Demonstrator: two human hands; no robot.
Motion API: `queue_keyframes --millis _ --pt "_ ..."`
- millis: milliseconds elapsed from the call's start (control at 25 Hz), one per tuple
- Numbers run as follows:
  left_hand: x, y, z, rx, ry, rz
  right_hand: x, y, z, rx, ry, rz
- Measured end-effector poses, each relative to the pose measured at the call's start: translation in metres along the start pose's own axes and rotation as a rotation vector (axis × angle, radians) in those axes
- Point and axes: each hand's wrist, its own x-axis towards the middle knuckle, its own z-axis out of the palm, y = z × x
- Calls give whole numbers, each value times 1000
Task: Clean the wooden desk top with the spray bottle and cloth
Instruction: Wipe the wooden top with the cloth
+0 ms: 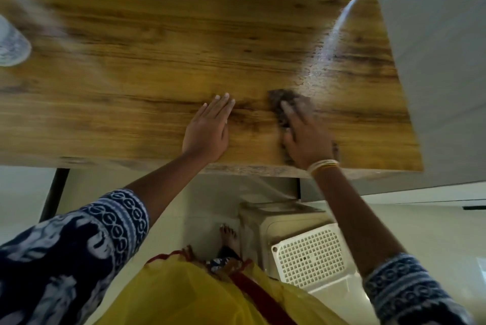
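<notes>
My right hand (305, 138) presses flat, fingers straight, on the brown cloth (282, 106) near the wooden worktop's (131, 61) right end. My left hand (207, 132) rests open just left of it, palm down near the near edge.

Pale floor (163, 209) (glossy); white wall (434, 35) right.

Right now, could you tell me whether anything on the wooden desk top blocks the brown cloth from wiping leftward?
Yes: the left hand lies flat on the wooden desk top, just left of the brown cloth that the right hand presses down. Farther left, a blurred pale object sits at the desk's left edge; it cannot be identified.
</notes>
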Motion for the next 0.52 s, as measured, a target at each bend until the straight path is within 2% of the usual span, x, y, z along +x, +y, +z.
queue_keyframes --millis 80,160,240,320,400,520 --pt "1 0 0 -12 27 -10 -3 67 -10 -46 93 229" --pt "-2 1 0 -20 20 -22 -11 108 -21 -55 146 463" --pt "-1 4 -1 -18 7 -12 -9 101 -20 -18 166 676" --pt "0 1 -5 -55 1 13 4 60 -10 -8 163 818" --pt "-7 -12 -10 -61 21 23 20 7 3 -24 139 777" --pt "-42 -50 -27 22 78 -25 29 -71 17 -27 72 592"
